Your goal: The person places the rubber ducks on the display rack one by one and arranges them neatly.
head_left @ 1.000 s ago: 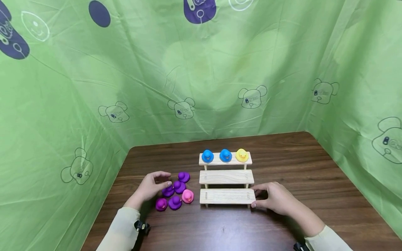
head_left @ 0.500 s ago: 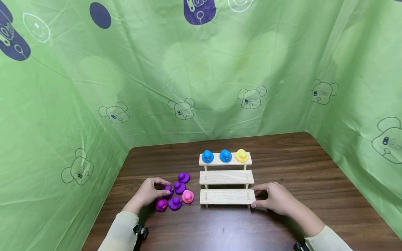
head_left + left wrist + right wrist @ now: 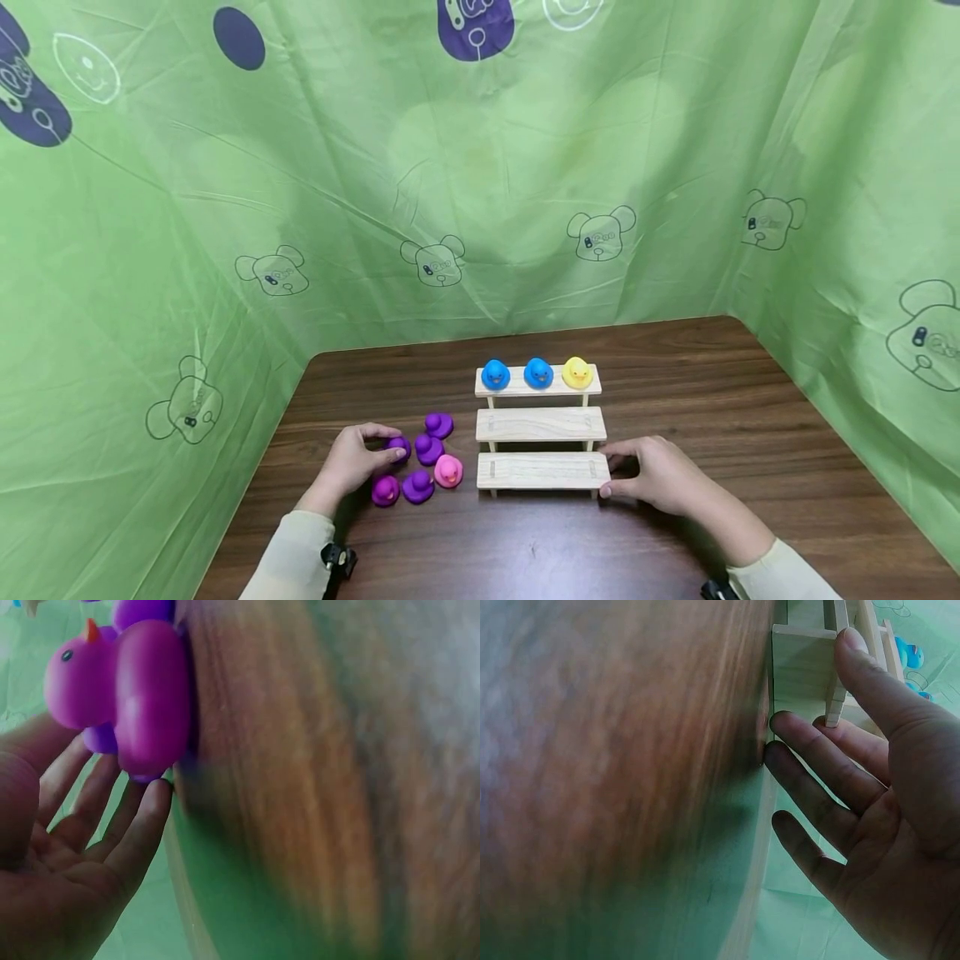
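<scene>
The left hand (image 3: 352,463) pinches a small purple rubber duck (image 3: 402,445) between thumb and fingers, which looks like the picking-up step, so a gentle lift seems needed, while the right hand (image 3: 657,475) grips a pale wooden three-step stand (image 3: 540,424)

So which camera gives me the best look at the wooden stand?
The head view: there the wooden stand shows all three tiers. The right wrist view catches only part of it, beside the right hand; the left wrist view, at most a sliver in the top-left corner.
</scene>
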Demonstrator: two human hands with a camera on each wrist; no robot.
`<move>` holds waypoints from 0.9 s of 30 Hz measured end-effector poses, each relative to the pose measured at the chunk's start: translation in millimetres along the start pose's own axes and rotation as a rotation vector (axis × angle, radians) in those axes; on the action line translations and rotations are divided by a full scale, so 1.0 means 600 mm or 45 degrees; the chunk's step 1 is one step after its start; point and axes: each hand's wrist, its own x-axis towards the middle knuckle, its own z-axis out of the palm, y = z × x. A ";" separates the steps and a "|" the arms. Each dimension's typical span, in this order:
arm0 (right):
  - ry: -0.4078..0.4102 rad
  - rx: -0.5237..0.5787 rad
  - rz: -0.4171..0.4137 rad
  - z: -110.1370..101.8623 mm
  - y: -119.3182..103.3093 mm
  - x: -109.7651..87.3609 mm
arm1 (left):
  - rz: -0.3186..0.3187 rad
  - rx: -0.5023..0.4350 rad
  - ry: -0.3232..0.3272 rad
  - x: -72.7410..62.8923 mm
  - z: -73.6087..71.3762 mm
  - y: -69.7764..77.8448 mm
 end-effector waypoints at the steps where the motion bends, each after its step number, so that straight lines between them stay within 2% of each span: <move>1: 0.000 -0.001 0.000 0.000 0.000 0.000 | -0.005 0.007 0.015 0.000 0.001 0.000; 6: 0.002 0.000 0.002 0.002 0.002 0.000 | -0.020 0.020 0.052 -0.001 0.004 0.001; 27: 0.000 -0.004 -0.015 0.001 0.004 0.001 | -0.035 -0.013 0.088 -0.006 0.007 0.006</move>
